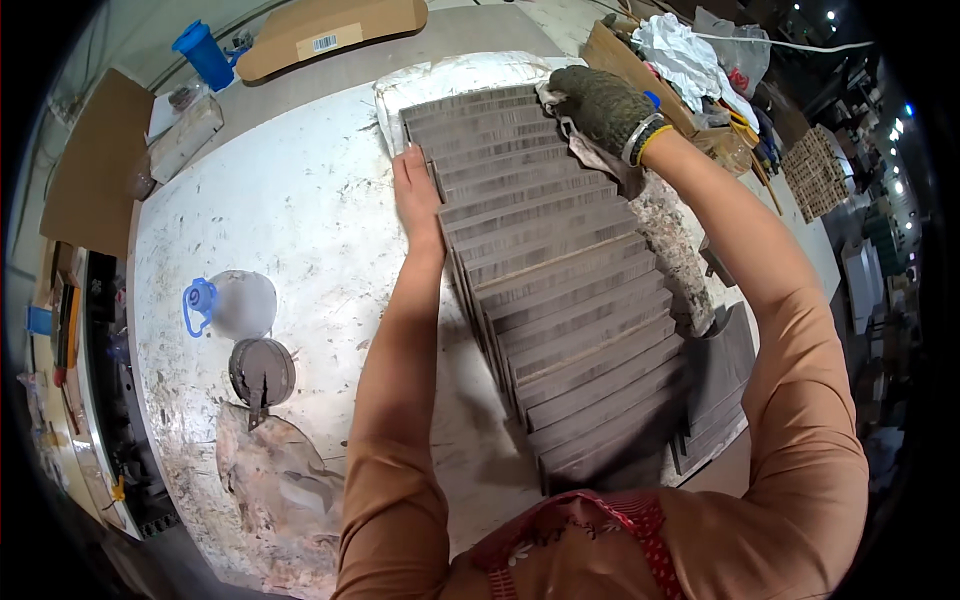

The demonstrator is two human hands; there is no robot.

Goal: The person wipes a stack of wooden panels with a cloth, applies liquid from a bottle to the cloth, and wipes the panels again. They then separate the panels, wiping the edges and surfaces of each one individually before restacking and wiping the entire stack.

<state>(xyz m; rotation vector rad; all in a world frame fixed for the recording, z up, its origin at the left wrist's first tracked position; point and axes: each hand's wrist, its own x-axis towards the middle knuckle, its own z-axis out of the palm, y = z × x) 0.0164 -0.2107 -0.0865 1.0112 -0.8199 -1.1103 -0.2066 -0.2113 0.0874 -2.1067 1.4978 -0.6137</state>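
Strips of grey-brown, streaked, flat board (560,268) lie overlapped like steps on the stained white tabletop (330,225) in the head view, probably fanned so that each strip's edge stays exposed. The bare left hand (415,195), fingers straight and together, rests against their left ends, likely to keep the row aligned. The right hand in a dark knitted glove (605,108) is curled over a crumpled, pale grey cloth (596,155) at the far right corner. The row lies between both hands, running back toward the person's body.
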